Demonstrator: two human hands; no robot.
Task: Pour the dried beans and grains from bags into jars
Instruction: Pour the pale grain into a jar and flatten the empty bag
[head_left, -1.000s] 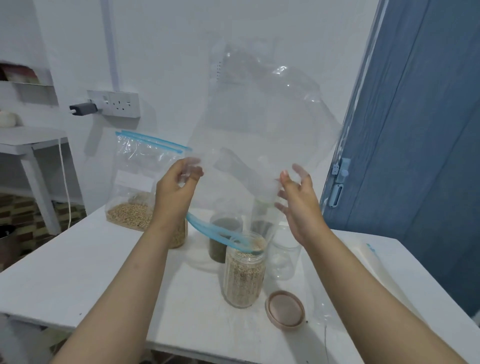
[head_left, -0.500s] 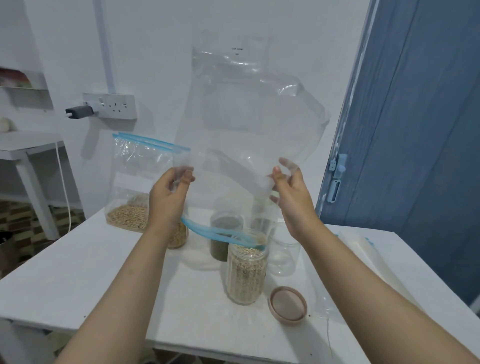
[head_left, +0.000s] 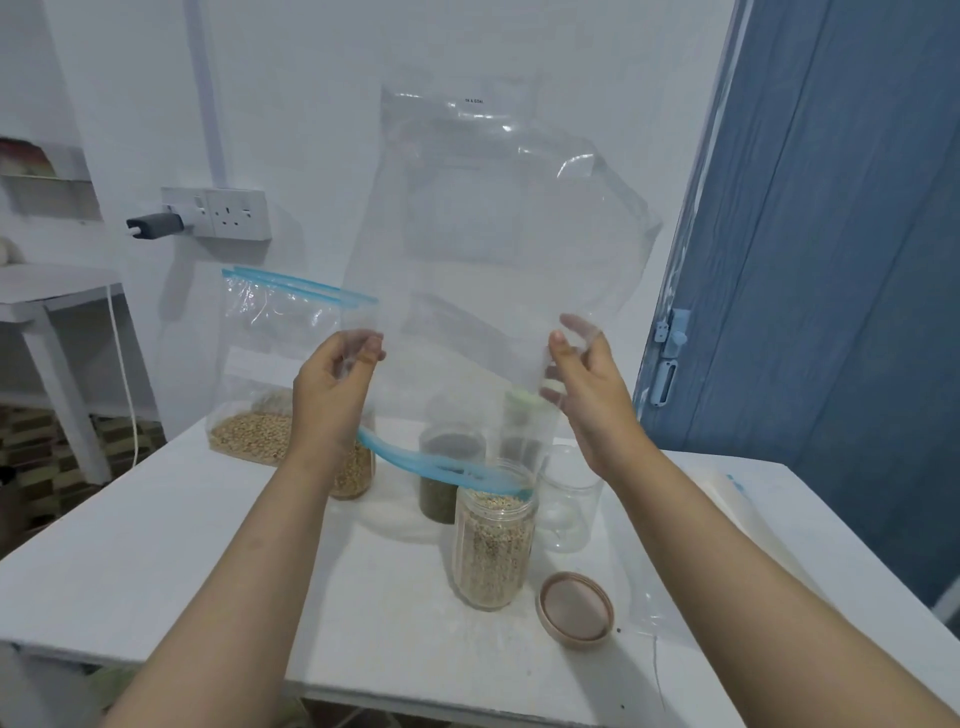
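Holding a floppy clear plastic bag upside down, both hands (left, right) pinching its sides, blue zip over the grain-filled jar.

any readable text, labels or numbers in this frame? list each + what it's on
Small dark print near the upturned bottom edge of the empty zip bag: too small and blurred to read.
Blank white label panel on the bag of grain behind: no text shows.
Wall socket: no legible marking.
The jars, the lid and the table show no text.
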